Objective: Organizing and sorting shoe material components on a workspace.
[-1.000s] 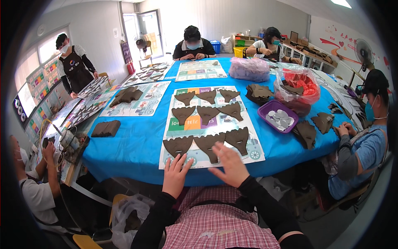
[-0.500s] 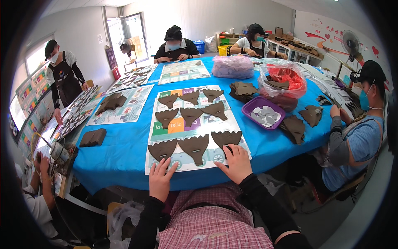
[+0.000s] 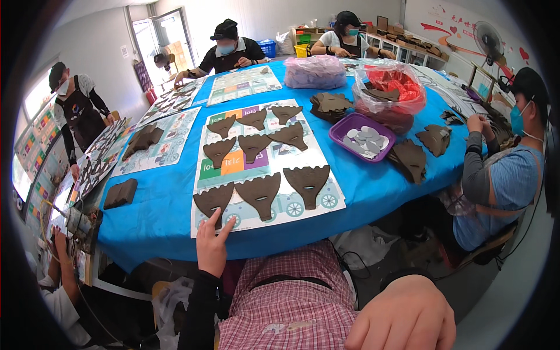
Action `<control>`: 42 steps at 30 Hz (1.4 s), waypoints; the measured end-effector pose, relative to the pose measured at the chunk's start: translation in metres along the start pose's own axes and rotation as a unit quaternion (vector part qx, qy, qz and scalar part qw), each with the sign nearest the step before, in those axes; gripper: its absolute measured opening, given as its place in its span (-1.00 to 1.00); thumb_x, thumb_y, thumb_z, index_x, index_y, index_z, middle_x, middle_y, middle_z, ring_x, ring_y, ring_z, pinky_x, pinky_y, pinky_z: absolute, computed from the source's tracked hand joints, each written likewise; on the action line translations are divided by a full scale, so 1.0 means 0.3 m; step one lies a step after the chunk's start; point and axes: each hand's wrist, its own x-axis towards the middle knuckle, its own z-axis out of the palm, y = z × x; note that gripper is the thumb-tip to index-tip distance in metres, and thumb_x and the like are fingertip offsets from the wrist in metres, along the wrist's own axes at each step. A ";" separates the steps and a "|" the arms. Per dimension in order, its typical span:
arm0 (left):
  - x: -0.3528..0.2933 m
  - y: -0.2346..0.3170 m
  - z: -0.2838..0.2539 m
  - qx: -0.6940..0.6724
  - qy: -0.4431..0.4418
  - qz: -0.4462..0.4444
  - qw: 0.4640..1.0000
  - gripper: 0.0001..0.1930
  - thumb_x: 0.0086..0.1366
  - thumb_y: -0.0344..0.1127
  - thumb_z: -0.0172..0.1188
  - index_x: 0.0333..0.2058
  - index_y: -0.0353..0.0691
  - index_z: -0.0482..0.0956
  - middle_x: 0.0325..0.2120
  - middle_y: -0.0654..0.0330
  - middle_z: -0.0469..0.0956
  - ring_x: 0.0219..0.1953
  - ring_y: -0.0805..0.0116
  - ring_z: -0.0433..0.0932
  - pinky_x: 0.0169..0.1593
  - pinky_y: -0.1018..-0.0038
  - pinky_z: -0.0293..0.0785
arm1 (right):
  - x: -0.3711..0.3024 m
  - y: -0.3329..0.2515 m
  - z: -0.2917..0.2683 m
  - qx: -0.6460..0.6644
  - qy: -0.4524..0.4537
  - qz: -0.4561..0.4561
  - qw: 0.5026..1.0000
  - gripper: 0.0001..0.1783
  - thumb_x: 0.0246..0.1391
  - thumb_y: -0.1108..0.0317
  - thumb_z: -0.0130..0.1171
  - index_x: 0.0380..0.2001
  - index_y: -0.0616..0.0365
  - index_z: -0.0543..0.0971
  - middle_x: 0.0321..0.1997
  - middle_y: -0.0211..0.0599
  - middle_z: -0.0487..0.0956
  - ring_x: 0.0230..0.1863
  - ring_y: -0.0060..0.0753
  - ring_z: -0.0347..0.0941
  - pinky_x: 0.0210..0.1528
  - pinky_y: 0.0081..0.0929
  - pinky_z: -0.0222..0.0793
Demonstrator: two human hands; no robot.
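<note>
A white printed sheet point(image 3: 280, 217) lies in front of me on the blue-covered table. Dark brown fan-shaped flat pieces, scalloped on top and with small slits, lie on it in three rows. My left hand point(image 3: 212, 248) rests at the sheet's near-left edge, fingers spread, fingertips touching the stem of the near-left fan-shaped piece point(image 3: 214, 200). Beside that piece are the near-middle piece point(image 3: 257, 193) and the near-right piece point(image 3: 306, 181). My right hand point(image 3: 405, 318) is off the table, low and close to me, its back showing; its fingertips are hidden.
A purple tray point(image 3: 343, 147) of white discs stands to the right, near a bag with red lining point(image 3: 402, 96) and stacked brown pieces point(image 3: 329, 106). A pink bag point(image 3: 315, 73) sits farther back. More brown stacks point(image 3: 121, 193) lie left. Other people sit or stand around the table.
My right hand has left the near-right piece and come back toward me, off the table. My left hand stays by the near-left piece. The view has shifted slightly.
</note>
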 end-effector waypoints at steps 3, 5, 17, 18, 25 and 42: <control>0.008 -0.003 -0.013 -0.001 -0.012 -0.004 1.000 -0.47 0.05 -0.63 0.05 -0.01 0.03 0.55 0.13 0.09 0.33 0.10 0.00 0.35 0.22 0.09 0.22 | -0.014 -0.016 -0.029 0.044 -0.018 0.056 0.997 -0.52 0.21 0.17 0.07 -0.13 0.50 0.55 -0.53 -0.22 0.52 -0.66 -0.43 0.31 -0.60 -0.48 0.08; 0.014 0.004 -0.024 -0.052 -0.027 -0.025 0.998 -0.50 0.08 -0.63 0.06 -0.01 0.01 0.56 0.16 0.05 0.30 0.12 -0.03 0.33 0.23 0.09 0.19 | -0.006 -0.021 -0.067 0.005 -0.018 -0.036 0.999 -0.46 0.18 0.11 0.10 -0.11 0.51 0.54 -0.56 -0.24 0.52 -0.68 -0.41 0.30 -0.60 -0.47 0.06; 0.204 0.023 -0.126 -0.101 -0.023 -0.081 0.991 -0.50 -0.04 -0.44 0.21 -0.02 -0.19 0.50 0.07 0.03 0.34 0.09 -0.01 0.31 0.22 0.12 0.10 | -0.453 -0.238 -1.395 -0.816 0.148 0.434 0.351 -0.65 0.03 0.34 0.14 -0.05 -0.03 0.53 0.02 -0.10 0.47 0.07 -0.02 0.39 0.09 -0.21 0.32; 0.218 -0.006 -0.136 -0.105 -0.013 -0.089 0.990 -0.51 -0.03 -0.47 0.19 -0.02 -0.21 0.50 0.08 0.02 0.33 0.08 0.00 0.33 0.21 0.14 0.12 | -0.470 -0.222 -1.442 -0.810 0.117 0.488 0.303 -0.55 0.00 0.39 0.15 0.03 -0.06 0.48 0.08 -0.12 0.42 0.10 -0.03 0.37 0.12 -0.19 0.31; 0.325 -0.252 -0.236 -0.088 0.045 -0.172 0.980 -0.58 0.13 -0.49 0.06 0.02 -0.30 0.43 0.12 -0.08 0.29 0.10 0.05 0.33 0.19 0.20 0.17 | -0.427 -0.229 -1.540 -0.747 0.045 0.604 0.272 -0.55 -0.04 0.57 0.07 -0.01 0.03 0.46 -0.01 -0.07 0.46 0.00 -0.01 0.44 0.00 -0.22 0.39; 0.871 0.013 -0.111 -0.261 -0.342 0.138 0.892 -0.53 0.01 -0.50 0.26 -0.02 -0.18 0.50 0.05 -0.01 0.36 -0.06 0.11 0.47 0.02 0.28 0.38 | -0.218 -0.327 -1.585 -0.810 0.123 0.384 0.425 -0.65 0.09 0.28 0.13 -0.05 0.14 0.45 -0.19 -0.10 0.53 -0.13 -0.10 0.48 -0.07 -0.27 0.41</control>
